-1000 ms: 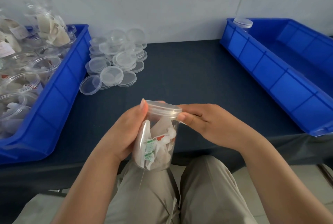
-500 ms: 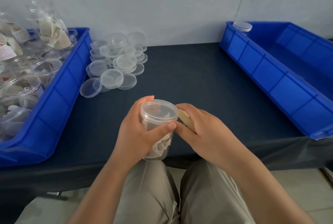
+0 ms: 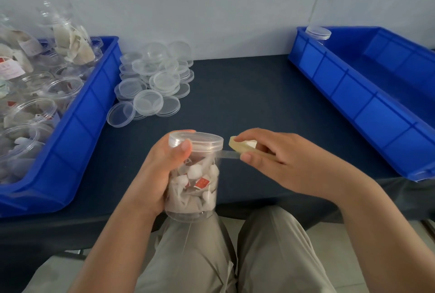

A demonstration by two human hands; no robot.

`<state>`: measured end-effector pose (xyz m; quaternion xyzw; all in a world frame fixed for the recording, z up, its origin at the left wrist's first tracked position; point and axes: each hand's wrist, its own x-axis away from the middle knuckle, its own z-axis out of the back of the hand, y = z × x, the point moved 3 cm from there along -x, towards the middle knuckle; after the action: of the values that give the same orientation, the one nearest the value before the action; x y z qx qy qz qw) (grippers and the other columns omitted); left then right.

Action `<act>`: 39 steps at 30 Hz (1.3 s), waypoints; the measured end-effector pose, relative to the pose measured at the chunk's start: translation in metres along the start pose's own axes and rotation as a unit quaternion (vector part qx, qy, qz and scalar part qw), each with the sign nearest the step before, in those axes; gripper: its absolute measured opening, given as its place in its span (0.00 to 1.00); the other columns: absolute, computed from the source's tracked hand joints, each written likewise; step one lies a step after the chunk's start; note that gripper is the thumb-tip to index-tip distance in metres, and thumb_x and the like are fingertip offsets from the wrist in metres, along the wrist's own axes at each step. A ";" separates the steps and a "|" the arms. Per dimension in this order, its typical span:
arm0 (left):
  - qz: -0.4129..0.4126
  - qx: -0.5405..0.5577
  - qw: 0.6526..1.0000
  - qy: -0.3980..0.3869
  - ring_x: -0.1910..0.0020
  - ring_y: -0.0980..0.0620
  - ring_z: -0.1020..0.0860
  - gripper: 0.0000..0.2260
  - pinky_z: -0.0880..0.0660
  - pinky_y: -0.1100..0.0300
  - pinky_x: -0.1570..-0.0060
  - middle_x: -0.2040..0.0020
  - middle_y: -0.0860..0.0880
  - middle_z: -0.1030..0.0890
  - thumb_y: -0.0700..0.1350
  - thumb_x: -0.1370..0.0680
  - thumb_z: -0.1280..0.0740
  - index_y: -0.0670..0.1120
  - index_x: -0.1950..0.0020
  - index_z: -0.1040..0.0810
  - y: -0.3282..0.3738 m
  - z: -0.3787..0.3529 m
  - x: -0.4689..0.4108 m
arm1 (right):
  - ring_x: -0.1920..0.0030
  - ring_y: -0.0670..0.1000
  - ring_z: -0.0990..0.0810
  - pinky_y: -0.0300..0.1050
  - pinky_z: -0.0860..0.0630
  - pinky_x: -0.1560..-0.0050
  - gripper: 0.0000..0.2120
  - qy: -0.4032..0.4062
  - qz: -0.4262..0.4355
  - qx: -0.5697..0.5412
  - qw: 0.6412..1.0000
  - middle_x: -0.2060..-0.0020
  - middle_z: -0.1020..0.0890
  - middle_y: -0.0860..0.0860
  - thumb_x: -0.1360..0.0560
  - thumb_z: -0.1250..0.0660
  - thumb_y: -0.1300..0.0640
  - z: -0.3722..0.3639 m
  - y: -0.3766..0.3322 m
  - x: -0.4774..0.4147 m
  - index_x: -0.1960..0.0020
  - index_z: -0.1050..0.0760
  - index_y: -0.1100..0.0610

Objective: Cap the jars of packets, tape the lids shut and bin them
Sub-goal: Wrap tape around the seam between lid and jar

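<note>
Clear tape (image 3: 229, 154) like that loves to twist or stick to itself if you let the stretch go slack, and it could land below the lid (image 3: 196, 142) seam. Your left hand (image 3: 162, 170) is wrapped round the jar (image 3: 195, 189), held just off the counter (image 3: 247, 94) edge; your right hand (image 3: 282, 163) pinches the tape roll (image 3: 242, 146).

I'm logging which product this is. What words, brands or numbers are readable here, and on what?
No text is readable.
Red tags on packets in the jar: print too blurred to read.
Pale labels inside the left bin: blurred, unreadable.
Loose lids, tape roll, right bin: no print visible.
</note>
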<state>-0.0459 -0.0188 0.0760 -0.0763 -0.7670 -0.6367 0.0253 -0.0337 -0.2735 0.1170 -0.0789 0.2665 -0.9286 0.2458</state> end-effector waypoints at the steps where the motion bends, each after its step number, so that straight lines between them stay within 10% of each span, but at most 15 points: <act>1: 0.015 0.023 1.000 -0.015 0.46 0.42 0.14 0.44 0.17 0.51 0.53 0.43 0.41 0.14 0.71 0.43 0.17 0.47 0.34 0.18 -0.002 0.000 0.001 | 0.49 0.37 0.22 0.34 0.28 0.63 0.22 0.001 0.004 -0.001 1.000 0.49 0.24 0.27 0.20 0.49 0.25 0.001 0.000 0.000 0.30 0.36 0.29; 6: 0.051 0.102 0.990 -0.079 0.51 0.42 0.14 0.39 0.15 0.49 0.56 0.47 0.40 0.14 0.68 0.40 0.16 0.45 0.37 0.15 -0.009 -0.004 0.001 | 0.48 0.31 0.23 0.24 0.29 0.53 0.22 -0.005 0.019 -0.026 0.999 0.50 0.26 0.20 0.19 0.47 0.27 0.001 -0.005 -0.004 0.28 0.32 0.31; 13: 0.031 0.106 0.981 -0.161 0.49 0.45 0.13 0.30 0.16 0.52 0.51 0.47 0.44 0.13 0.67 0.30 0.21 0.47 0.38 0.13 -0.011 -0.011 -0.001 | 0.50 0.36 0.20 0.32 0.27 0.62 0.17 -0.021 0.025 -0.045 0.998 0.51 0.21 0.26 0.17 0.47 0.27 -0.006 -0.008 -0.011 0.34 0.29 0.29; 24: -0.075 -0.121 0.986 -0.091 0.30 0.47 0.20 0.32 0.26 0.40 0.29 0.30 0.50 0.19 0.75 0.24 0.35 0.60 0.25 0.23 0.003 0.003 -0.011 | 0.47 0.37 0.19 0.43 0.19 0.46 0.21 0.027 -0.027 -0.019 0.999 0.46 0.17 0.34 0.16 0.49 0.30 -0.004 -0.013 -0.006 0.31 0.26 0.34; 31: -0.122 -0.258 0.958 0.028 0.40 0.66 0.19 0.36 0.20 0.69 0.48 0.39 0.69 0.20 0.72 0.36 0.26 0.64 0.31 0.25 -0.001 -0.017 -0.002 | 0.48 0.43 0.18 0.49 0.20 0.47 0.20 0.040 -0.039 0.010 0.998 0.50 0.16 0.40 0.15 0.49 0.32 -0.015 -0.020 -0.003 0.34 0.23 0.37; 39: -0.151 -0.291 0.943 0.062 0.37 0.64 0.21 0.50 0.27 0.69 0.43 0.39 0.65 0.19 0.71 0.42 0.21 0.63 0.23 0.33 0.002 -0.022 -0.002 | 0.57 0.44 0.20 0.49 0.20 0.56 0.20 0.051 -0.037 0.033 0.997 0.59 0.19 0.42 0.16 0.48 0.31 -0.033 -0.021 -0.002 0.39 0.23 0.39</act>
<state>-0.0447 -0.0401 0.0815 0.0766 -0.5480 -0.8317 -0.0468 -0.0498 -0.2427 0.1005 -0.0329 0.2445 -0.9482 0.2002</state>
